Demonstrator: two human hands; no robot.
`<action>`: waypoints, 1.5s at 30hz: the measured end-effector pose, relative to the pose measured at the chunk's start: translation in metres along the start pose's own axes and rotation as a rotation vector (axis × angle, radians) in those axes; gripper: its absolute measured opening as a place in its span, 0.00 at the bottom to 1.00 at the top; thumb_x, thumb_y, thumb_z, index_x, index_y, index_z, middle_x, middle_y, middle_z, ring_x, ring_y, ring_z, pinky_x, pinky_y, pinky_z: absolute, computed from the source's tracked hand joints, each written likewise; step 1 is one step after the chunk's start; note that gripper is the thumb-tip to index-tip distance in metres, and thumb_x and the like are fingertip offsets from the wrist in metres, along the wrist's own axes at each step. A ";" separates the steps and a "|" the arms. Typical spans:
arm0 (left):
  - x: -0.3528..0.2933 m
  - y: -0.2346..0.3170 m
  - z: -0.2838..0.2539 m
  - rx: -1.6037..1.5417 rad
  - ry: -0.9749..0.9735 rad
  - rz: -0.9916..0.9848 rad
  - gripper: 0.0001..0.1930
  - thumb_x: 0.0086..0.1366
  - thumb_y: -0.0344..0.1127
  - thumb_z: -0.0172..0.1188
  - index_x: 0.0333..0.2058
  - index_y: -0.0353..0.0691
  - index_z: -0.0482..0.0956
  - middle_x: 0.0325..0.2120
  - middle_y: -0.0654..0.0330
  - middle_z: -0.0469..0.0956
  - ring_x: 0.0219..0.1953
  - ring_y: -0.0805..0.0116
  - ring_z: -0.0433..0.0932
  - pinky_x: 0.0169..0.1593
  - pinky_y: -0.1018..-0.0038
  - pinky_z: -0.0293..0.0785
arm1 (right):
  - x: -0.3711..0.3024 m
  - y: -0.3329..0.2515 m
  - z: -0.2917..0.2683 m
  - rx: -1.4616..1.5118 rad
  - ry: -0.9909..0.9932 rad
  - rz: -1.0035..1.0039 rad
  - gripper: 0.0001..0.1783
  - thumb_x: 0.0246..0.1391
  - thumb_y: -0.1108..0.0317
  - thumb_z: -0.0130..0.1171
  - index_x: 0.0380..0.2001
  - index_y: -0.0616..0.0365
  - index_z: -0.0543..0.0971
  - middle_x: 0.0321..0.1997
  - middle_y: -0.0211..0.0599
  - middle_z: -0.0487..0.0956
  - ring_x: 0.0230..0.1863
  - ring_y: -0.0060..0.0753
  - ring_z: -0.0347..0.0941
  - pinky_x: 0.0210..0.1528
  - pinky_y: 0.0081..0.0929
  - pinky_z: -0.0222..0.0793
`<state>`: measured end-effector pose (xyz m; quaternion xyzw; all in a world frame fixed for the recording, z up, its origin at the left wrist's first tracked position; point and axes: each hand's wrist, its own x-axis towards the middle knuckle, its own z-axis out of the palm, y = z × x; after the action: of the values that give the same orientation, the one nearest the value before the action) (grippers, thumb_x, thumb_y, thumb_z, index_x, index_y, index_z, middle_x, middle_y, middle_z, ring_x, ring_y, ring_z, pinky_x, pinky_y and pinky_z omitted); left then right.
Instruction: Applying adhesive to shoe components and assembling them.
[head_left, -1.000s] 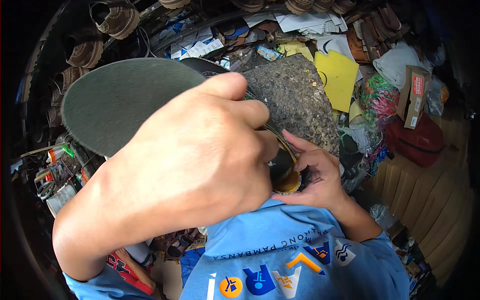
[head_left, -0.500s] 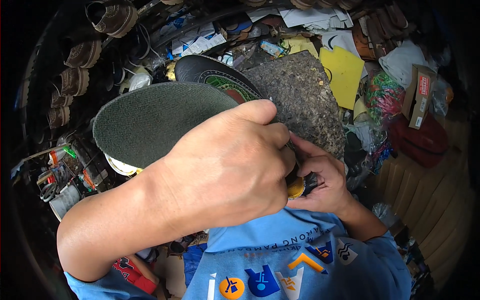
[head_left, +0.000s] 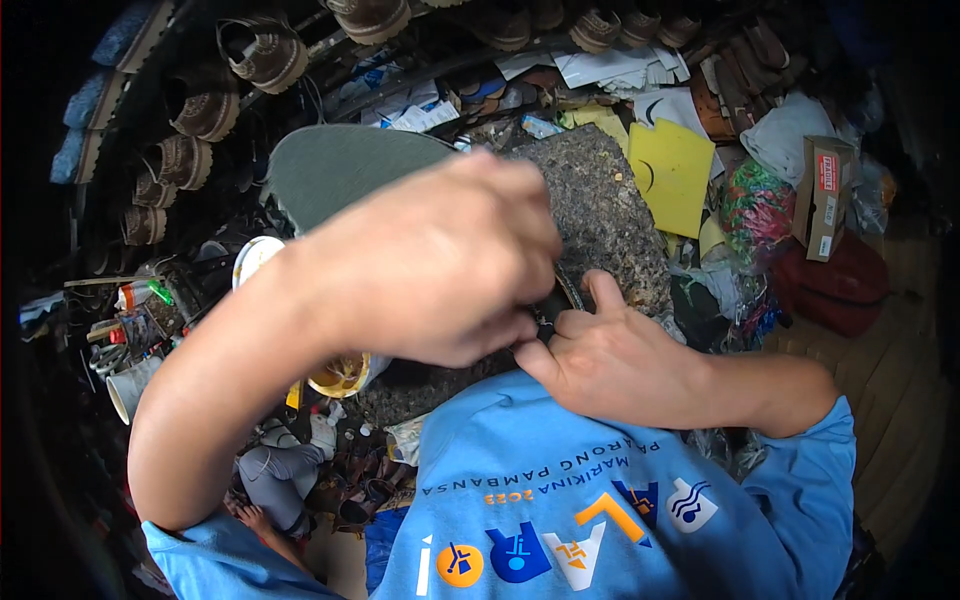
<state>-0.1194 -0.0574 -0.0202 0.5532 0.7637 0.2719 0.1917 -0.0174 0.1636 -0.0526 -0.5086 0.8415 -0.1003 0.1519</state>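
A dark green, rough-textured shoe sole (head_left: 345, 175) sticks out at the upper left from behind my left hand (head_left: 440, 260). That hand is closed and smeared by motion, its fingers curled downward, and it hides most of the sole and whatever its fingers hold. Beside it my right hand (head_left: 625, 360) is closed, its thumb and fingers pinching a dark edge (head_left: 570, 287) that seems to belong to the sole. The fingertips of the two hands nearly meet. Below my left wrist is a tub of yellowish glue (head_left: 342, 375), partly covered by the forearm.
A rough stone slab (head_left: 630, 210) lies beyond my hands. White cups (head_left: 256, 258) stand at left. Brown shoes (head_left: 265, 55) line the far left. At right are a yellow sheet (head_left: 670, 180), a cardboard box (head_left: 822, 205) and a red bag (head_left: 830, 290). A grey trouser leg (head_left: 275, 480) shows lower left.
My left hand has lifted up and away with blur, and the sole has shifted right. My right hand has turned, its back now showing. The black insole beyond is hidden now; the glue tub shows.
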 end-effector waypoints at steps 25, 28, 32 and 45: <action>-0.023 0.134 -0.033 0.069 0.001 -0.663 0.26 0.43 0.10 0.56 0.42 0.37 0.88 0.35 0.45 0.84 0.32 0.46 0.85 0.35 0.63 0.83 | 0.030 -0.037 0.037 -0.003 0.203 0.074 0.14 0.54 0.68 0.56 0.43 0.61 0.79 0.28 0.33 0.79 0.27 0.38 0.77 0.35 0.50 0.61; -0.013 0.140 -0.024 0.032 0.019 -0.704 0.27 0.44 0.12 0.55 0.44 0.36 0.87 0.34 0.46 0.83 0.31 0.47 0.83 0.33 0.62 0.78 | 0.027 -0.037 0.037 -0.052 0.286 0.032 0.13 0.53 0.68 0.57 0.41 0.60 0.80 0.32 0.34 0.79 0.30 0.38 0.76 0.34 0.48 0.61; -0.012 0.122 -0.014 -0.005 0.086 -0.690 0.27 0.46 0.13 0.56 0.46 0.36 0.86 0.35 0.48 0.83 0.32 0.51 0.83 0.35 0.64 0.78 | 0.025 -0.038 0.033 -0.065 0.247 0.060 0.13 0.53 0.68 0.57 0.42 0.60 0.79 0.29 0.33 0.79 0.28 0.37 0.76 0.33 0.46 0.62; -0.026 0.064 0.052 -0.265 0.496 -0.868 0.23 0.49 0.23 0.76 0.46 0.35 0.84 0.43 0.57 0.85 0.46 0.65 0.83 0.53 0.66 0.78 | 0.030 -0.035 0.037 0.090 0.188 0.106 0.08 0.53 0.69 0.57 0.35 0.60 0.76 0.19 0.31 0.79 0.20 0.37 0.78 0.38 0.51 0.62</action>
<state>-0.0329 -0.0560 -0.0202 0.0751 0.9044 0.3847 0.1684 0.0117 0.1206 -0.0805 -0.4445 0.8724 -0.1771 0.0999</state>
